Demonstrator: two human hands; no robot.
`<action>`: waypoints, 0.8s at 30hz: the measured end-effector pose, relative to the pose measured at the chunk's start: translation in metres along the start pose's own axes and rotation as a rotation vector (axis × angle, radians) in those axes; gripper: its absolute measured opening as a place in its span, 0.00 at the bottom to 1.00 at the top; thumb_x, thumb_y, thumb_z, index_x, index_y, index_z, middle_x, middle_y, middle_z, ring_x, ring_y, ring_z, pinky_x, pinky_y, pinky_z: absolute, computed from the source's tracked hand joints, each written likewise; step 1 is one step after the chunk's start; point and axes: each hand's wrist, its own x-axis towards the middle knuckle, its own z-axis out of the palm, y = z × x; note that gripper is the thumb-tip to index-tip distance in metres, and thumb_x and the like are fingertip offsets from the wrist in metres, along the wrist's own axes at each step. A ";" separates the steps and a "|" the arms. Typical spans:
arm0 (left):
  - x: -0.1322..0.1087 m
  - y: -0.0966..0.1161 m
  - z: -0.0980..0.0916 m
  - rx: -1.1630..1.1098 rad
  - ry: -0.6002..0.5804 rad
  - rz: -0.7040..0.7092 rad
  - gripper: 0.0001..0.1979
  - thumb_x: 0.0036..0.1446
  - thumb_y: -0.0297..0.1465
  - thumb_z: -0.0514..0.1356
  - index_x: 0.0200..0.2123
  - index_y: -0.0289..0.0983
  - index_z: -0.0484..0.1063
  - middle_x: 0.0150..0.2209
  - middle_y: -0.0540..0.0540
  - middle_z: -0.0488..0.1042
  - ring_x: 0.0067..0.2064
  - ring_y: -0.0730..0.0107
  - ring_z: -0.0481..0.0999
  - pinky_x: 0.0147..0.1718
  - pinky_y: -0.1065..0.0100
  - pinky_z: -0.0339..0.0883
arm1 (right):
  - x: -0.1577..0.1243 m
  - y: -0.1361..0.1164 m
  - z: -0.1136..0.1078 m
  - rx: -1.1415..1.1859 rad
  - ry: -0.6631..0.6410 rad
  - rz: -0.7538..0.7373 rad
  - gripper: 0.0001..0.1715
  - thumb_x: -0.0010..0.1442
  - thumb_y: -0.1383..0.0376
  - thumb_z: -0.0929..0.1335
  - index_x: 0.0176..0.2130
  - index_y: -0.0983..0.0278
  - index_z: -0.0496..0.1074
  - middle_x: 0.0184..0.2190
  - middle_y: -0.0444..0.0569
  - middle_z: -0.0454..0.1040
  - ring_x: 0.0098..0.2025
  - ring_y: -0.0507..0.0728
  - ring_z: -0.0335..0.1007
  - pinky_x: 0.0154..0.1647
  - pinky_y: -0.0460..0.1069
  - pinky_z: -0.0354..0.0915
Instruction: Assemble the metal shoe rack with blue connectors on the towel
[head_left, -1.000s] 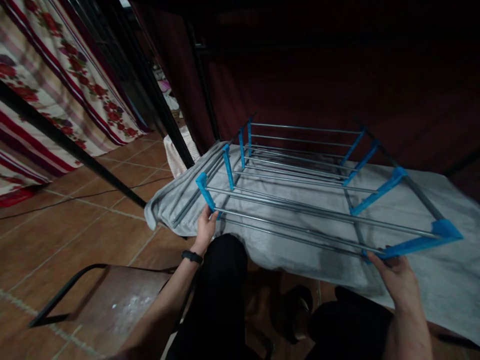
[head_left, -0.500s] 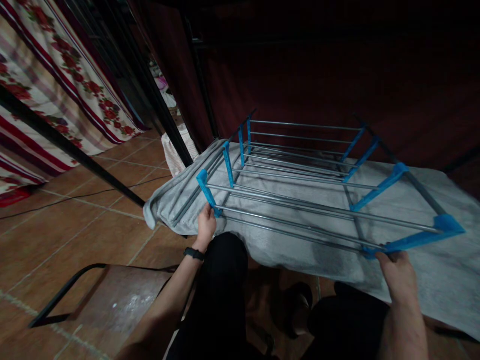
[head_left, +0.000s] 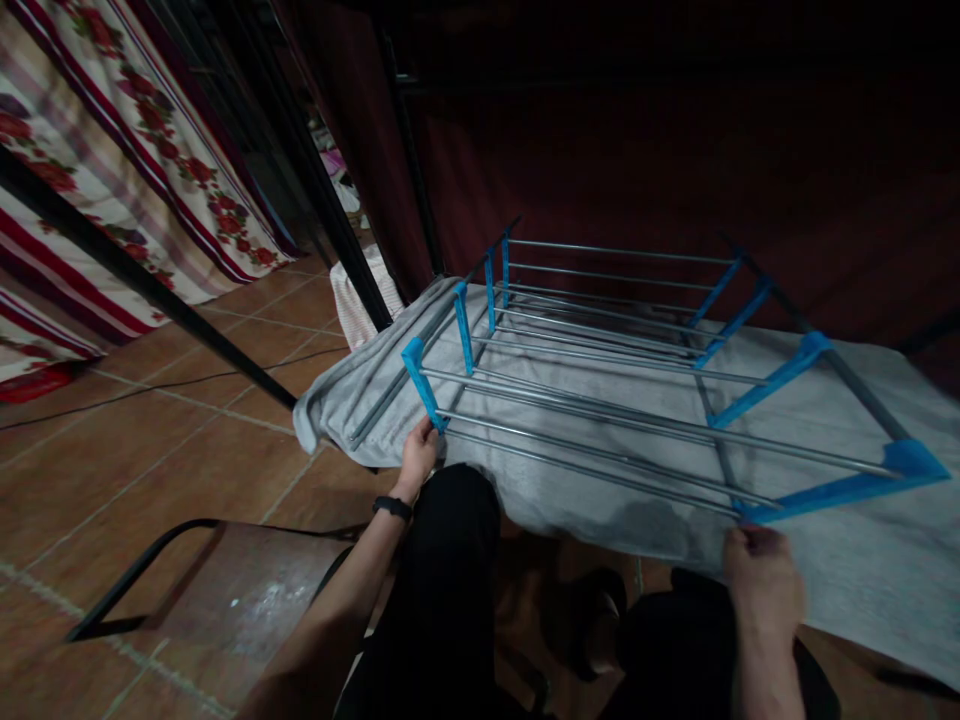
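Observation:
A shoe rack (head_left: 600,404) of thin metal tubes and blue plastic brackets lies on a grey blanket (head_left: 540,490) over a low, bed-like surface. My left hand (head_left: 418,455) closes on the near left corner of the rack, at the foot of its blue bracket (head_left: 424,385). Just below the near right blue bracket (head_left: 847,490), my right hand (head_left: 763,580) is curled into a fist. Its fingertips are hidden, so whether it grips the rack's corner cannot be seen.
A dark metal post (head_left: 150,275) slants along the left side. Below it stands a low chair or stool (head_left: 232,590) on the tiled floor (head_left: 187,440). A floral curtain (head_left: 142,150) hangs at the upper left, and a dark red cloth (head_left: 637,170) hangs behind the rack.
My right hand has slid left and down from the blue bracket to just below its corner, curling into a fist. My left hand stays at its corner. The view has shifted slightly.

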 end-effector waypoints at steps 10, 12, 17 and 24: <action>0.000 -0.014 0.000 -0.014 -0.034 0.028 0.17 0.51 0.31 0.61 0.46 0.34 0.75 0.43 0.41 0.82 0.48 0.56 0.80 0.56 0.54 0.69 | -0.075 -0.178 0.093 0.176 -0.563 -0.871 0.24 0.67 0.70 0.59 0.55 0.61 0.75 0.57 0.52 0.76 0.59 0.59 0.70 0.64 0.56 0.64; 0.001 -0.013 0.002 -0.045 -0.015 0.038 0.17 0.53 0.33 0.62 0.46 0.34 0.75 0.44 0.40 0.82 0.47 0.56 0.80 0.54 0.55 0.70 | -0.079 -0.197 0.105 0.083 -0.583 -0.934 0.24 0.68 0.72 0.59 0.57 0.62 0.74 0.58 0.52 0.75 0.59 0.59 0.70 0.63 0.55 0.63; 0.000 -0.007 0.006 -0.019 0.056 0.059 0.16 0.58 0.38 0.62 0.46 0.36 0.74 0.43 0.42 0.81 0.44 0.60 0.79 0.50 0.60 0.71 | -0.089 -0.226 0.120 -0.143 -0.578 -0.988 0.21 0.70 0.70 0.59 0.57 0.62 0.73 0.54 0.54 0.76 0.56 0.61 0.69 0.59 0.55 0.62; -0.001 0.004 0.006 0.084 0.110 0.127 0.15 0.62 0.40 0.58 0.44 0.35 0.74 0.37 0.43 0.78 0.45 0.59 0.77 0.49 0.61 0.70 | -0.083 -0.252 0.130 -0.301 -0.598 -0.970 0.20 0.71 0.66 0.62 0.59 0.63 0.70 0.56 0.58 0.74 0.58 0.64 0.68 0.59 0.57 0.60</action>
